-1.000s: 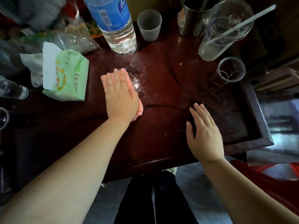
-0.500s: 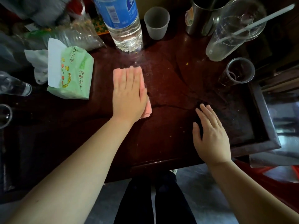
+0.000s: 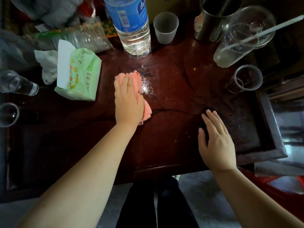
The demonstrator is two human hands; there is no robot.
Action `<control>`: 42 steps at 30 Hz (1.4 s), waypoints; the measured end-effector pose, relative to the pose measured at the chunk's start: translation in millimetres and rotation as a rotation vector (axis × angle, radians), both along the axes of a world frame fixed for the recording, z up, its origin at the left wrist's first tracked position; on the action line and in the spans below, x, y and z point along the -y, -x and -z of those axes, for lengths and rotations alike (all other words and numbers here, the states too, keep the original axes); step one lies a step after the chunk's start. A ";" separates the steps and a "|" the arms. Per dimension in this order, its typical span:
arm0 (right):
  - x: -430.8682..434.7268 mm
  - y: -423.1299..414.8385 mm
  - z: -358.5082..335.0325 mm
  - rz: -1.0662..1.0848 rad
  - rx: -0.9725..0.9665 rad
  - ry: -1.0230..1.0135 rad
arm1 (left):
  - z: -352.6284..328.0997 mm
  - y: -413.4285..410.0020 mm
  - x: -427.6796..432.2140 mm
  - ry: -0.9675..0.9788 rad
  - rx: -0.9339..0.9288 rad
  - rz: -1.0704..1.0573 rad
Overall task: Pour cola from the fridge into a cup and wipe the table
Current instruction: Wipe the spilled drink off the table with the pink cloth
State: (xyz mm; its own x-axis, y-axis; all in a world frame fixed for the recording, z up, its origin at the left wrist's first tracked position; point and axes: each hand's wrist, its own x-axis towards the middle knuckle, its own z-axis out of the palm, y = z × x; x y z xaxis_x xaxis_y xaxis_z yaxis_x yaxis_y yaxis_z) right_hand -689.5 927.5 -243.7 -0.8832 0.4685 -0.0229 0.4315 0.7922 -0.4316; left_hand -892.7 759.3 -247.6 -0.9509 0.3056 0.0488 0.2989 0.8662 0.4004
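Observation:
My left hand (image 3: 127, 101) lies flat on a pink cloth (image 3: 145, 111), pressing it onto the dark red wooden table (image 3: 172, 132) near its middle. A wet, shiny patch (image 3: 148, 79) sits just right of the cloth. My right hand (image 3: 217, 143) rests flat on the table near the front right, fingers apart, holding nothing. A clear cup with dark liquid at its bottom (image 3: 245, 81) stands at the right. A frosted plastic cup (image 3: 165, 27) stands at the back.
A large water bottle (image 3: 131, 25) stands behind the cloth. A green tissue pack (image 3: 79, 74) lies to the left, with glass bottles (image 3: 18, 83) beyond it. A steel mug (image 3: 212, 18) and a tilted clear cup with a straw (image 3: 241, 37) are back right.
My left hand and the pink cloth slid a little to the left and bunched the cloth, uncovering the wet patch. My right hand stayed put.

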 end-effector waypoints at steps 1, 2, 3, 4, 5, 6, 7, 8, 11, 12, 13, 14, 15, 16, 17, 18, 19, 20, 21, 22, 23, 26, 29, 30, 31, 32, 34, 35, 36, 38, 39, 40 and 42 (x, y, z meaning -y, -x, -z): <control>-0.2 -0.1 0.3 -0.001 -0.003 -0.002 | 0.1 0.4 -1.0 -0.025 -0.006 -0.001; -0.1 -0.4 0.5 -0.001 -0.002 -0.003 | 0.0 0.5 -2.7 -0.055 -0.003 -0.005; 0.1 -0.7 0.4 -0.001 0.001 -0.003 | -0.6 0.5 -4.8 -0.084 0.008 -0.009; 0.2 -0.6 0.4 -0.001 0.004 -0.002 | -0.5 0.4 -7.6 -0.107 0.018 -0.009; 0.1 -0.5 0.4 -0.001 0.004 -0.001 | 0.1 0.3 -10.9 -0.119 0.026 -0.005; 0.1 -0.4 0.6 -0.001 0.005 0.000 | -0.1 0.2 -15.1 -0.126 0.027 0.004; 0.1 -0.4 0.9 -0.001 0.005 0.002 | -0.1 0.2 -20.3 -0.132 0.022 0.018; 0.0 -0.3 1.0 -0.002 0.003 0.004 | -0.9 -0.1 -27.1 -0.142 0.015 0.039; -0.5 -0.2 1.3 -0.004 -0.006 0.002 | -4.3 -0.2 -53.7 -0.156 0.033 0.141; -0.5 -0.1 1.4 -0.003 -0.009 0.000 | -5.0 -0.2 -64.0 -0.148 0.033 0.181; -0.5 -0.3 1.4 -0.002 -0.011 0.000 | -4.4 0.1 -74.9 -0.137 0.030 0.217; -0.8 -0.4 1.5 -0.002 -0.013 0.000 | -3.2 0.2 -86.0 -0.119 0.031 0.252; -1.2 -0.5 1.6 -0.002 -0.014 0.001 | -3.1 0.1 -97.3 -0.095 0.039 0.290; -1.4 -0.5 1.7 -0.003 -0.012 0.001 | -3.2 -0.8 -108.3 -0.071 0.050 0.339; -1.5 -0.3 1.8 -0.005 -0.009 0.000 | -3.4 -2.1 -118.9 -0.053 0.050 0.401; -1.5 0.1 1.7 -0.005 -0.006 0.000 | -4.0 -3.7 -128.4 -0.031 0.033 0.471; -1.4 0.2 1.4 -0.003 -0.003 -0.001 | -3.4 -5.2 -136.1 0.002 0.002 0.537; -1.3 0.1 1.3 0.000 0.001 -0.003 | -2.7 -6.2 -141.4 0.045 -0.032 0.586; -1.3 0.1 1.5 0.002 0.003 -0.005 | -1.9 -6.0 -144.2 0.090 -0.057 0.612; -1.5 0.0 1.3 0.002 0.003 -0.007 | -1.4 -5.5 -145.0 0.123 -0.070 0.619; -1.6 -0.1 0.9 0.000 0.004 -0.007 | -0.5 -4.7 -144.3 0.144 -0.076 0.624; -1.5 -0.8 0.7 -0.007 0.002 -0.006 | 1.1 -5.4 -136.3 0.152 -0.085 0.666; -1.1 -0.2 0.9 -0.009 -0.015 -0.004 | 0.5 -9.7 -117.3 0.162 -0.084 0.663; -1.1 0.1 0.9 -0.006 -0.022 -0.002 | -1.0 -10.8 -109.1 0.173 -0.078 0.645; -1.3 0.0 1.0 -0.003 -0.031 0.001 | -2.9 -11.3 -100.3 0.187 -0.069 0.626; -1.3 -0.1 0.9 0.000 -0.039 0.005 | -5.6 -11.2 -90.7 0.209 -0.065 0.610; -0.4 -0.5 0.5 -0.004 -0.046 0.012 | -10.3 -11.7 -68.7 0.270 -0.102 0.584; 0.1 0.0 0.2 -0.008 -0.049 0.011 | -11.8 -12.3 -56.5 0.275 -0.130 0.566; -0.1 0.4 -0.1 -0.006 -0.052 0.006 | -12.2 -13.4 -44.0 0.255 -0.141 0.539; 0.1 -0.1 -0.5 -0.003 -0.050 -0.003 | -9.5 -18.9 -16.5 0.213 -0.111 0.459; 0.9 -0.2 -1.2 -0.003 -0.045 -0.003 | -8.2 -22.7 -2.3 0.213 -0.081 0.421; 1.4 0.0 -2.2 -0.001 -0.040 -0.005 | -8.0 -26.3 10.5 0.219 -0.052 0.392; 2.3 0.2 -3.8 0.006 -0.029 -0.015 | -9.8 -35.0 30.9 0.219 -0.014 0.360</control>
State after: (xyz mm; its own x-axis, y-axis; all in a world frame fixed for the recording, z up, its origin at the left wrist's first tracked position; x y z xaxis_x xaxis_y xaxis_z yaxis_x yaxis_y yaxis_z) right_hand -689.6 925.2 -239.9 -0.8807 0.4735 0.0101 0.4232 0.7963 -0.4322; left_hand -857.7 728.3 -237.9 -0.7815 0.6225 -0.0419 0.6019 0.7699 0.2119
